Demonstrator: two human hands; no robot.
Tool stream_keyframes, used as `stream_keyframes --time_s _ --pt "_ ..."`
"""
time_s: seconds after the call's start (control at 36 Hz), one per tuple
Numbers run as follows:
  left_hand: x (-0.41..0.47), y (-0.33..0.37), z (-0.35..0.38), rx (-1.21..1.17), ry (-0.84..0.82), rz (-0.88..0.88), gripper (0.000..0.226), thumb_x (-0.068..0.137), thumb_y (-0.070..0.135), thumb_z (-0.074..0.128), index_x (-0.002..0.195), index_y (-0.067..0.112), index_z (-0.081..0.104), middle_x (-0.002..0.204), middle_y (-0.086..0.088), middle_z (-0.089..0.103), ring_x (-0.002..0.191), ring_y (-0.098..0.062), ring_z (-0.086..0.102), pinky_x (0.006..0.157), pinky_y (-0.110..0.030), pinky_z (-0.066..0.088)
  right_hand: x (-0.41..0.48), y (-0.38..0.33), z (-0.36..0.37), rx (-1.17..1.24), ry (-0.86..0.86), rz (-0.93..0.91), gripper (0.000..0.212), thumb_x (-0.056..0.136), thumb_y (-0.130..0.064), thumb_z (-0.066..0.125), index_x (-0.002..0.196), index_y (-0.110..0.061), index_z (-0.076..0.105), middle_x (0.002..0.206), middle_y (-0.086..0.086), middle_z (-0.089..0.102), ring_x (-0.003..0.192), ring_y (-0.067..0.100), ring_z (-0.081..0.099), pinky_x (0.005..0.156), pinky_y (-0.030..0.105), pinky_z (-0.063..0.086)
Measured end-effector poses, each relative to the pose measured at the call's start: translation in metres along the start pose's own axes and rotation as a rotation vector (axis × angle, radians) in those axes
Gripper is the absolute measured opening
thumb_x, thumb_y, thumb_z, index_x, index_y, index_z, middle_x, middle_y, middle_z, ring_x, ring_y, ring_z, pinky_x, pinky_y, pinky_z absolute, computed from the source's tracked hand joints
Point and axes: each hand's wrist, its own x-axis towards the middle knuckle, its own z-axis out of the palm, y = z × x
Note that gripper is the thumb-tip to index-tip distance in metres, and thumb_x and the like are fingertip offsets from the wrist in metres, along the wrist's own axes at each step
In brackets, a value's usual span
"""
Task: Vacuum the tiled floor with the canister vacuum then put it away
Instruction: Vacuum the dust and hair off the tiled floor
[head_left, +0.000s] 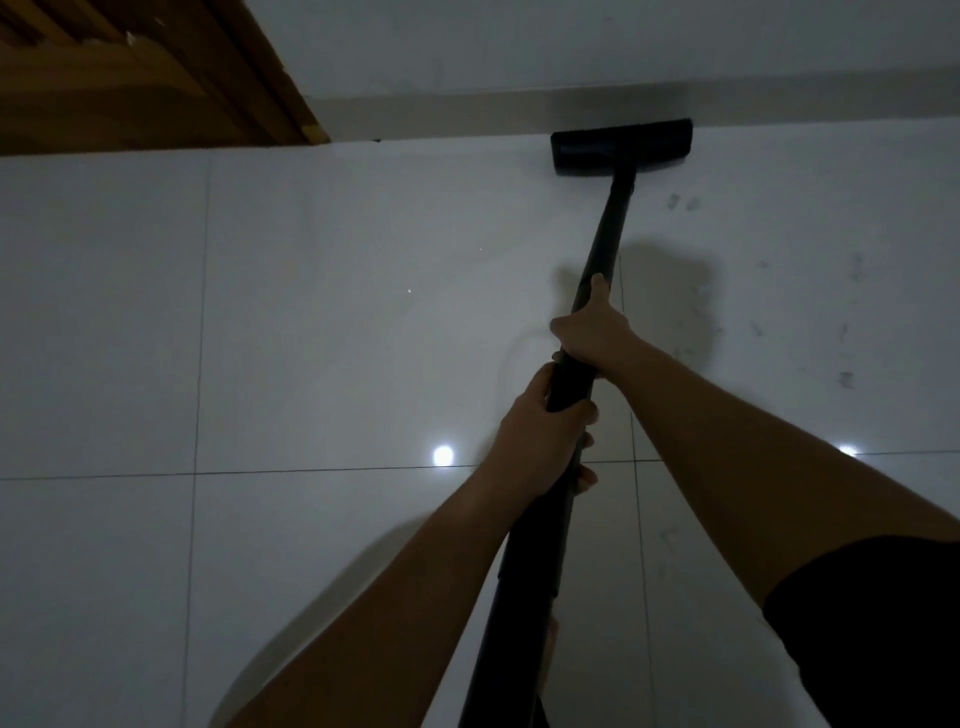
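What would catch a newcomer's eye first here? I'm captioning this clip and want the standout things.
The long black vacuum wand runs up the middle, gripped by the right hand above the left hand. Its flat black floor head sits at the grey skirting top right. The glossy white tiled floor shows bright light reflections, and a brown wooden door fills the top left corner.

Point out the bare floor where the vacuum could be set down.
Widest bare patch: tiled floor left of the wand, below the wooden door. Right of the wand is bare too, but smudged. Crowded: floor head against the baseboard.
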Motion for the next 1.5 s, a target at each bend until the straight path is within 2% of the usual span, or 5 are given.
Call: stream_keyframes --time_s 0.19,0.56,0.94,1.28,1.5 --pt "0.000 -0.010 0.025 0.045 -0.034 -0.043 0.045 0.090 0.008 0.052 0.133 0.021 0.045 0.078 -0.008 0.051 0.058 -0.018 0.051 0.039 -0.021 0.046 -0.011 0.027 -0.022 0.036 0.035 0.051 0.081 0.092 -0.010 0.048 0.152 -0.020 -0.005 0.129 0.024 0.049 0.074 0.025 0.059 0.062 0.027 0.049" --pt "-0.020 -0.041 0.061 0.090 -0.053 -0.071 0.047 0.090 0.010 0.052 0.135 0.024 0.044 0.081 -0.007 0.054 0.061 -0.018 0.054 0.043 -0.025 0.047 -0.034 0.075 -0.037 -0.011 0.059 0.096 0.083 0.091 -0.008 0.052 0.152 -0.017 -0.004 0.149 0.019 0.028 0.112 0.036 0.053 0.092 0.040 0.047" --pt "-0.059 -0.076 0.075 0.098 -0.077 -0.117 0.047 0.089 0.009 0.052 0.133 0.021 0.045 0.084 -0.007 0.054 0.064 -0.019 0.053 0.045 -0.026 0.047 -0.081 0.116 -0.030 -0.061 0.038 0.141 0.078 0.092 -0.009 0.048 0.151 -0.014 -0.002 0.152 0.015 0.026 0.113 0.036 0.054 0.097 0.043 0.047" --pt "-0.104 -0.122 0.076 0.125 -0.117 -0.142 0.051 0.091 0.009 0.051 0.137 0.026 0.040 0.095 -0.011 0.055 0.070 -0.021 0.053 0.046 -0.027 0.047 -0.129 0.160 -0.005 0.031 0.058 0.196 0.077 0.092 -0.011 0.050 0.151 -0.016 0.001 0.145 0.021 0.036 0.115 0.037 0.053 0.100 0.044 0.045" --pt "-0.145 -0.155 0.075 0.123 -0.142 -0.156 0.054 0.091 0.008 0.049 0.140 0.026 0.037 0.088 -0.007 0.054 0.068 -0.018 0.053 0.047 -0.028 0.048 -0.175 0.184 0.014 0.118 0.060 0.226 0.080 0.092 -0.012 0.050 0.152 -0.024 -0.001 0.129 0.024 0.048 0.084 0.026 0.053 0.073 0.032 0.045"
